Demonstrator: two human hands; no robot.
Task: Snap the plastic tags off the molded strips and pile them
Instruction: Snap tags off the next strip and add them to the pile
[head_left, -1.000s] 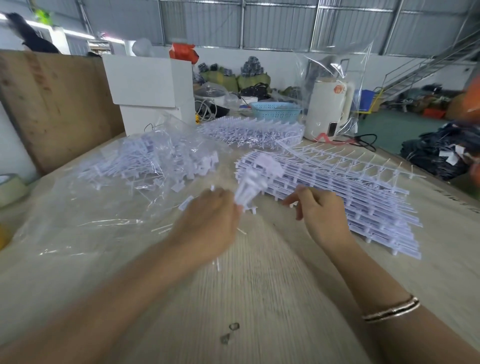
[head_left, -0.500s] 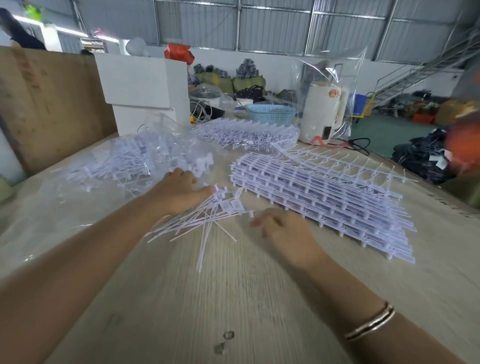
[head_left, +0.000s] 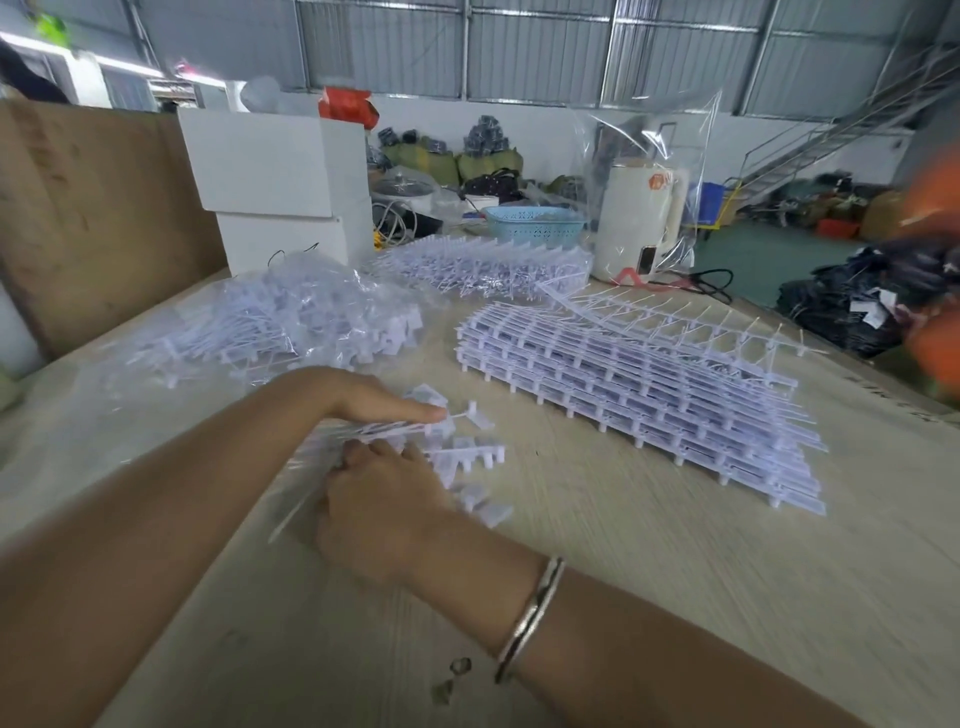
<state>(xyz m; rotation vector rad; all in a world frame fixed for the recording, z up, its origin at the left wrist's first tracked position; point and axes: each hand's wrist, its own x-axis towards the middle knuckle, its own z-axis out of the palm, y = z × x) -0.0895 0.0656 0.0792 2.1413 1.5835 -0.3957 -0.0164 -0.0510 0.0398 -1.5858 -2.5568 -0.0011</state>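
A loose bundle of white plastic tags (head_left: 460, 447) lies on the wooden table (head_left: 623, 571) in front of me. My left hand (head_left: 384, 402) rests on top of it with straight fingers. My right hand (head_left: 382, 501), a bracelet on its wrist, has its fingers curled into the thin stems of the bundle from the near side. A stack of molded strips (head_left: 623, 379) lies to the right. A pile of snapped-off tags (head_left: 291, 322) sits on a clear plastic bag at the left.
More tag strips (head_left: 483, 265) are heaped at the back, and a bare runner (head_left: 675, 312) lies on the stack. Behind stand a white box (head_left: 270, 171), a blue basket (head_left: 535, 223) and a white kettle (head_left: 639, 223) in a clear bag. A wooden board (head_left: 78, 208) leans at the left.
The bundle of tags has come down from between my raised hands onto the table. My left hand now lies flat on it, and my right hand has moved left into its stems.
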